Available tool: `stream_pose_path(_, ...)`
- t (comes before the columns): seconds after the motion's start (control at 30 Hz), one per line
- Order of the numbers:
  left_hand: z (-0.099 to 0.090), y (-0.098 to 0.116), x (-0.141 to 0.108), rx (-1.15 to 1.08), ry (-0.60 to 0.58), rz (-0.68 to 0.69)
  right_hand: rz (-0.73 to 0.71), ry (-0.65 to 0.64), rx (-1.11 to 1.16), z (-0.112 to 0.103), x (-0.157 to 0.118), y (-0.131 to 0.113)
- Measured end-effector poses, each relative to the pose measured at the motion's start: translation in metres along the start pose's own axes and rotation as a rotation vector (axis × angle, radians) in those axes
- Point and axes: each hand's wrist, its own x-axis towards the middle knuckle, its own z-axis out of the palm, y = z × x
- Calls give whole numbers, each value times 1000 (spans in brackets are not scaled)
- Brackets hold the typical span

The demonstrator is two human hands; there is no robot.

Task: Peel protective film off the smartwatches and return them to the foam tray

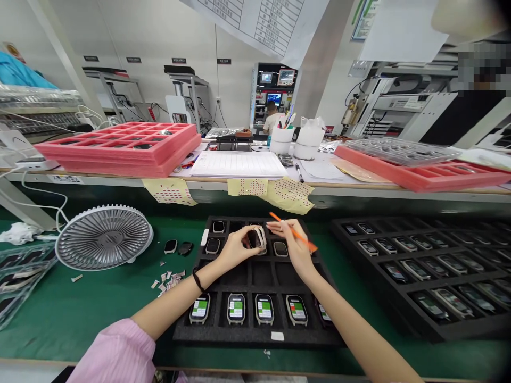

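Observation:
A watch case (259, 239) is pinched between the thumb and fingers of my left hand (238, 246), over the back part of a black foam tray (223, 338). Close on its right, my right hand (293, 246) holds a thin orange tool (297, 234), its wide end beside the palm. Both hands are above the tray's compartments. Along the front row lie several watches with lit green and white screens, one of them (264, 309) near the middle. Darker watches, such as one at the back left (213, 246), sit in the rear compartments.
On the green mat, a grey fan (104, 237) stands left, near small loose pieces (170, 281) and two watch parts (171, 246). A second black tray (429, 319) of watches is at right. Pink foam trays (120, 154) and papers (239, 164) lie on the raised shelf.

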Motion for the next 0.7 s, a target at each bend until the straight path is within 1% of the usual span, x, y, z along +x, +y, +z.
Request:
stream_pose_path(0.07,0,-2,0,1,-7,-18,65,-64,-42,0,3,9)
stream_pose_path(0.17,0,-4,0,-30,-14,-30,191,-165,22,0,5,17)
stream_pose_path(0.3,0,-3,0,-69,-19,-44,298,-145,118,-3,8,17)
stream_pose_path(0.4,0,-4,1,-69,-16,-33,314,-139,143,-7,9,17)
stream_pose_path(0.5,0,-6,2,-30,29,1,288,-137,172,-10,11,19)
stream_pose_path(0.6,0,-10,3,-5,58,12,269,-113,172,-11,12,18)
stream_pose_path(0.7,0,-12,3,-1,60,3,285,-77,158,-11,12,16)
